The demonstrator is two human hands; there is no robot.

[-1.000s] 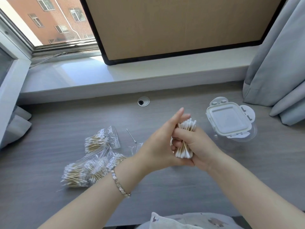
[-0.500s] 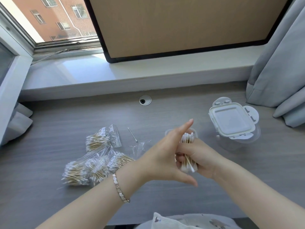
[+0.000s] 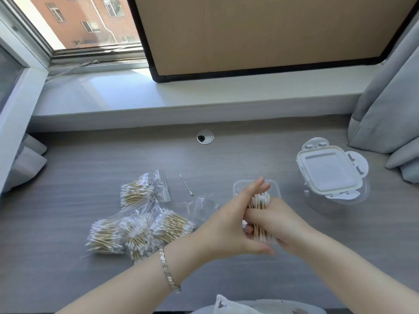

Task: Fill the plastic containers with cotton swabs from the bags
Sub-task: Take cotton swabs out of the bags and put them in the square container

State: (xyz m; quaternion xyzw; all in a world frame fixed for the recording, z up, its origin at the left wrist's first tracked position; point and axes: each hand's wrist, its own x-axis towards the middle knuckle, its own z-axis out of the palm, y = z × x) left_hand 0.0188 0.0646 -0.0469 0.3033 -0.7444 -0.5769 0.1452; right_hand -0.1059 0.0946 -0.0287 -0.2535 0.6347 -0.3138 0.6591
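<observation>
Clamped in the right hand [image 3: 278, 220] is a bundle of swabs [image 3: 259, 214], fingers wrapped round its middle, cotton tips showing above and below the fist. Left hand [image 3: 229, 225] lies flat against the bundle's side with fingers straight and apart, pressing or squaring it rather than gripping. Both hands hover over an open tub [image 3: 275, 185] at about 12 o'clock from them; only its far rim shows, so whether any swabs already lie inside cannot be told.

Judging progress: one bag's worth seems to be out and about to go into the tub. An empty-looking clear bag [image 3: 199, 206] lies crumpled just beside the left hand at 9 o'clock, and one stray swab [image 3: 186, 185] sits on the desk [image 3: 90, 168] at 10 o'clock. Further out at 9 o'clock, four full bags [image 3: 140, 220] are untouched, three heaped together and one just beyond them.

At 2 o'clock a second tub [image 3: 360, 198] stands with its lid [image 3: 328, 169] resting on top, clips unlatched; it looks empty through the wall. So most of the work appears to be ahead: this bundle to drop, the remaining bags to open, the second tub to fill.
</observation>
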